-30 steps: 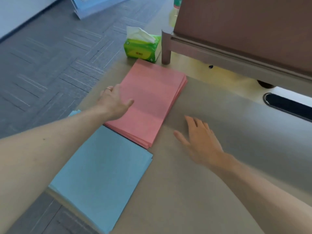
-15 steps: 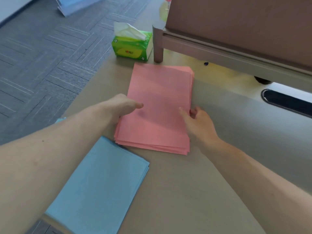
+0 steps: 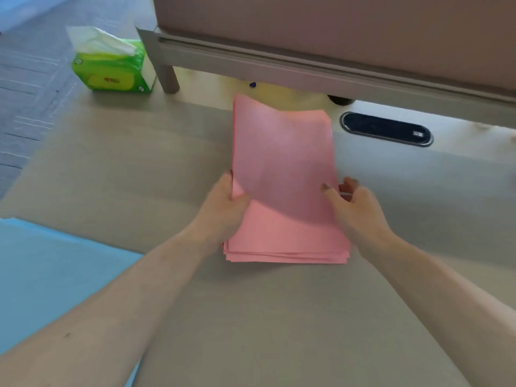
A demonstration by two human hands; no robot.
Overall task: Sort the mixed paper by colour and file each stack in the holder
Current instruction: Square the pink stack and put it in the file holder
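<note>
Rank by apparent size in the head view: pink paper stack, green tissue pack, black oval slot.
1. pink paper stack
2. green tissue pack
3. black oval slot, about as long as the pack but much narrower

You have open worktop (image 3: 265, 317) along the bottom centre and mid right of the frame. Across the top a low brown panel (image 3: 335, 37) on its leg (image 3: 169, 79) bars the way, tissue pack (image 3: 111, 71) just left of it. Pink paper (image 3: 284, 169) fills the centre, blue paper (image 3: 50, 275) the lower left.
</note>
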